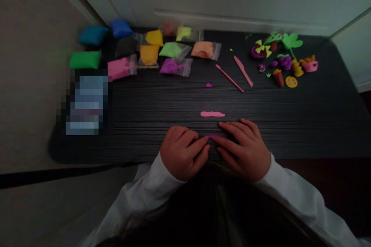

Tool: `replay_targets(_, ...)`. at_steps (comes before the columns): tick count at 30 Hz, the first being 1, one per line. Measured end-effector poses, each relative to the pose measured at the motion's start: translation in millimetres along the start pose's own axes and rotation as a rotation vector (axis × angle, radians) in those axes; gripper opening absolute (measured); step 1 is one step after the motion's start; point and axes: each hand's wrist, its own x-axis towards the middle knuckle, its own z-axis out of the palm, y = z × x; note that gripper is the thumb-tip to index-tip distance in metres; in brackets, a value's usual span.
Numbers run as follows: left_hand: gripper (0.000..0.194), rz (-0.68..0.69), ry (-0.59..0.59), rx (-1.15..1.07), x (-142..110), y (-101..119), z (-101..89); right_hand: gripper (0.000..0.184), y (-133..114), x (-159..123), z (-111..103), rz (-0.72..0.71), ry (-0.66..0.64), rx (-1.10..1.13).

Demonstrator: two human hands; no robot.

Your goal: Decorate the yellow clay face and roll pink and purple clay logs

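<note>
A thin purple clay strip (218, 136) lies on the dark table near its front edge. My left hand (184, 150) rests at its left end, index fingertip touching it and thumb apart below; the other fingers are bent. My right hand (243, 148) lies over the strip with fingers stretched and spread, the index fingertip on it. Part of the strip is hidden under these fingers. Just beyond my hands is a flat pink clay strip (212, 114). Farther back sit a small purple clay piece (209, 85), a thin pink stick tool (229, 78) and a pink clay knife (243, 71).
Several bags of coloured clay, such as a purple one (171, 66) and an orange one (148, 54), stand at the back left. A blurred-out phone-like screen (87, 104) lies left. Small clay models, including a pink basket (310, 65), are at the back right. A pale panel (232, 0) borders the table (145, 104).
</note>
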Motion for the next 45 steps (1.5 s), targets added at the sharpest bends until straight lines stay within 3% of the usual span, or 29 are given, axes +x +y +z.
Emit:
replay_targets(7, 0.023, -0.012, 0.002, -0.038, -1, 1, 1.1, 0.031, -1, 2, 1, -0.004, 0.006, 0.023)
replay_targets(15, 0.025, -0.056, 0.041, -0.094, -2, -2, 5.3, 0.032, 3, 2, 7, 0.028, 0.120, 0.110)
replay_targets(20, 0.020, -0.089, -0.020, -0.049, 3, -4, 10.4, 0.024, 7, 4, 14, 0.101, 0.251, 0.154)
replay_targets(24, 0.020, -0.139, -0.050, -0.068, 8, -1, 13.1, 0.019, 2, 9, 16, 0.130, 0.244, 0.171)
replay_targets(33, 0.020, -0.187, 0.047, -0.099, 12, -6, 19.4, 0.009, 3, 15, 22, 0.117, 0.307, 0.167)
replay_targets(45, 0.019, -0.197, 0.098, -0.154, 16, -6, 13.3, 0.009, 4, 16, 21, 0.102, 0.372, 0.190)
